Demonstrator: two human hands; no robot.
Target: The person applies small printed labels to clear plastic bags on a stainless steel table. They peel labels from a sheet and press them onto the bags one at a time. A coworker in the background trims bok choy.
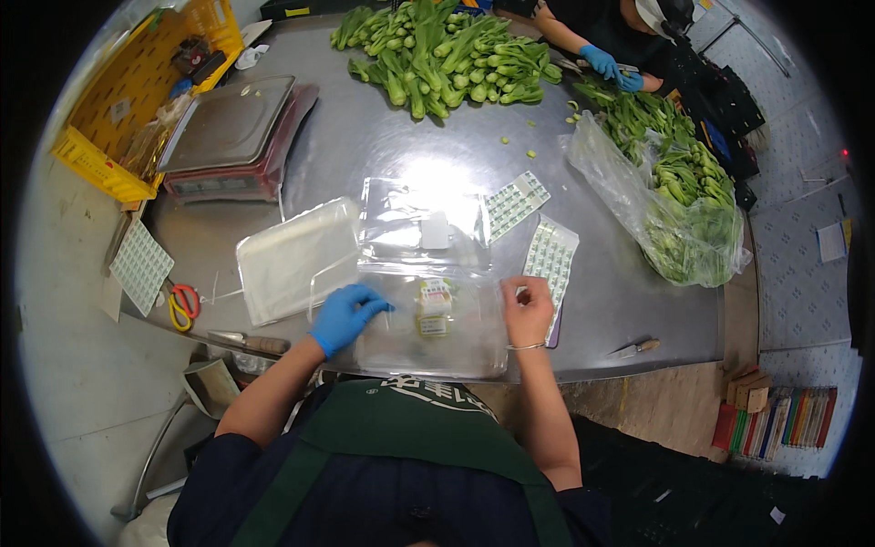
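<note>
Clear plastic bags (383,342) with a printed label lie flat at the table's near edge. My left hand (347,316), in a blue glove, rests by their left side, fingers bent; whether it pinches the film cannot be told. At their upper right edge is my bare right hand (528,308), fingers curled, thumb and forefinger close together; its hold is unclear too. Beyond lies another clear sheet (389,236) with a white patch (435,230) on it. A stack of plastic bags (297,263) lies to the left. Sticker sheets (550,256) lie close to my right hand.
Leafy green vegetables (465,65) are heaped at the far side, more in a plastic bag (697,239) at right. A scale (229,130), yellow crate (102,161), scissors (183,308) and a wooden-handled knife (249,342) are left; a small knife (636,349) is right. A co-worker's gloved hands (612,68) work far right.
</note>
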